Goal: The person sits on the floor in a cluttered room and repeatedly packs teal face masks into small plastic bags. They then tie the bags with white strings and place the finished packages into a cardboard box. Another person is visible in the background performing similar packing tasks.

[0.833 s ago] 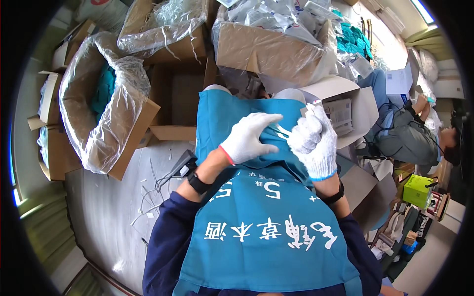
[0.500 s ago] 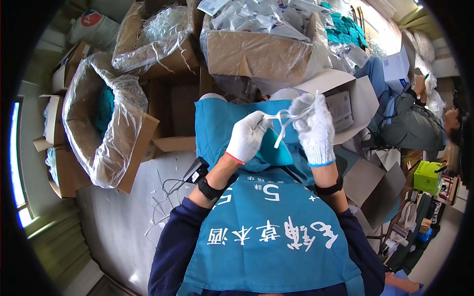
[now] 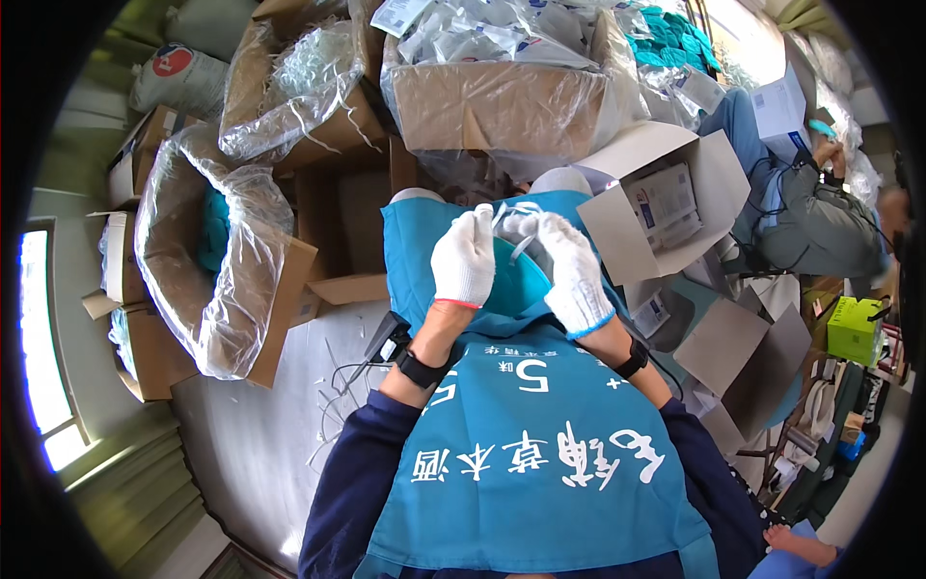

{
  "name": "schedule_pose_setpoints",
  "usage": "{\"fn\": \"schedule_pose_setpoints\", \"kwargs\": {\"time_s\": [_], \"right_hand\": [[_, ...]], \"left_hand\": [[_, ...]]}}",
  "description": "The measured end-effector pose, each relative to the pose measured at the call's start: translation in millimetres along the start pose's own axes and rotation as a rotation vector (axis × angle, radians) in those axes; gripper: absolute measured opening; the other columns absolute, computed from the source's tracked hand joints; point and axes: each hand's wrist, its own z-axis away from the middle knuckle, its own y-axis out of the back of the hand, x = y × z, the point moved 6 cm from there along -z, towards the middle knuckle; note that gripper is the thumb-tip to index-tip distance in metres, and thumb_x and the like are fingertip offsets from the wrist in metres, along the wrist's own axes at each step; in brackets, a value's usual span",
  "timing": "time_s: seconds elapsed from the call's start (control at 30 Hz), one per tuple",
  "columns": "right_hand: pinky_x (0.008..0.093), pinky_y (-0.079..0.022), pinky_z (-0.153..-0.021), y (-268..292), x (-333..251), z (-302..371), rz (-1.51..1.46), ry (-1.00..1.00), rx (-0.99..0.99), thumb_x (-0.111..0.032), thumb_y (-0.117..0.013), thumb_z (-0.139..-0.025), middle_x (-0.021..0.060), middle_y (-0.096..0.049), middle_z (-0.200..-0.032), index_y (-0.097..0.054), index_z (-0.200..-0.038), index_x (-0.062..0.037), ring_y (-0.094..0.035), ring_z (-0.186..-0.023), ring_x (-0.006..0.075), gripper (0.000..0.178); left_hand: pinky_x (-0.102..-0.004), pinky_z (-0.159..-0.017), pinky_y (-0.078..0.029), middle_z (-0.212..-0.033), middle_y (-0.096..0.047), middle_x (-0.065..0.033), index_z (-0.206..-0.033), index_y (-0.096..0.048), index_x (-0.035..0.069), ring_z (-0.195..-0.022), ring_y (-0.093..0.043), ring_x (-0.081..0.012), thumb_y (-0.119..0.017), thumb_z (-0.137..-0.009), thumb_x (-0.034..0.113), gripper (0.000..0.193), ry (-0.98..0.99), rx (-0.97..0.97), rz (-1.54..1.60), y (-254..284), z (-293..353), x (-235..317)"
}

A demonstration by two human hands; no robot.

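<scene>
White knit gloves cover both hands. My left hand [image 3: 463,259], with a red cuff edge, is closed, pinching one side of a thin white strap [image 3: 514,209] over my lap. On the other side my right hand [image 3: 573,268], blue at the cuff, has its fingers curled in on the strap. Below and between them lies a smooth teal curved piece [image 3: 519,282], shaped like a mask, which the strap seems to belong to. Its lower edge rests against my blue apron [image 3: 521,521]. The right fingertips are partly hidden by blur and the strap.
A white carton [image 3: 694,227] with flat packets stands open at right. Ahead is a plastic-lined box [image 3: 497,106] of packets. At left, a lined box [image 3: 265,318] holds teal pieces; an open brown box [image 3: 352,289] sits beside it. Another person [image 3: 820,212] sits at far right.
Both hands have come closer together. My right hand has moved left and down, and the stretched white strap has gathered between the hands. More of the teal piece shows.
</scene>
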Motion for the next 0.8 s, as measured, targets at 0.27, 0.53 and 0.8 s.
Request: {"fn": "schedule_pose_setpoints", "kwargs": {"time_s": [0.27, 0.53, 0.8], "right_hand": [[0.0286, -0.037, -0.046, -9.4, 8.3, -22.4, -0.211, -0.116, -0.092, -0.021, -0.049, -0.106, -0.0004, -0.043, -0.062, -0.056, -0.091, -0.005, -0.041, -0.048, 0.0116, 0.023], [0.0249, -0.033, -0.041, -1.9, 2.5, 26.5, 0.037, -0.099, 0.088, -0.023, -0.05, -0.106, -0.0021, -0.044, -0.062, -0.056, -0.086, -0.0084, -0.04, -0.043, 0.0093, 0.026], [0.0241, -0.033, -0.039, 61.1, -33.9, 85.7, 0.147, -0.192, 0.142, -0.019, -0.054, -0.103, 0.0019, -0.055, -0.074, -0.06, -0.098, -0.0014, -0.043, -0.047, 0.009, 0.019]], "left_hand": [[-0.0422, -0.059, -0.045, -0.065, -0.054, -0.0226, -0.072, -0.063, 0.001, -0.062, -0.059, -0.0405, -0.059, -0.098, 0.037, 0.044, 0.199, -0.008, 0.016, -13.4, -8.8, -21.5], [-0.0456, -0.067, -0.049, -0.073, -0.065, -0.0235, -0.078, -0.07, -0.001, -0.074, -0.065, -0.0428, -0.051, -0.099, 0.043, 0.052, 0.261, 0.137, -0.159, -6.2, -47.4, -68.6], [-0.0323, -0.052, -0.042, -0.059, -0.055, -0.0017, -0.065, -0.059, 0.006, -0.051, -0.05, -0.0131, -0.05, -0.103, 0.041, 0.052, 0.371, 0.407, 0.468, 113.9, -111.5, -131.6]]}}
